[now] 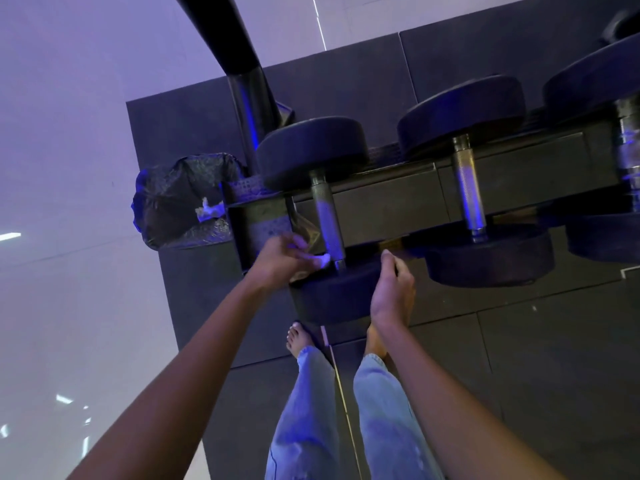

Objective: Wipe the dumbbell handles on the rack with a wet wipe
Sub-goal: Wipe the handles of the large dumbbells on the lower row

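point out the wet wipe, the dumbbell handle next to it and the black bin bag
wet wipe (321, 260): head view, its white bunched end.
dumbbell handle (327, 216): head view, middle of the knurled bar.
black bin bag (173, 202): head view, its crinkled side.

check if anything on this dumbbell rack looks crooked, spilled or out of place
Nothing stands out. The dumbbells lie straight and parallel across the rack. The only non-gym item is a black bin bag at the rack's left end, with a crumpled white piece inside, likely a used wipe.
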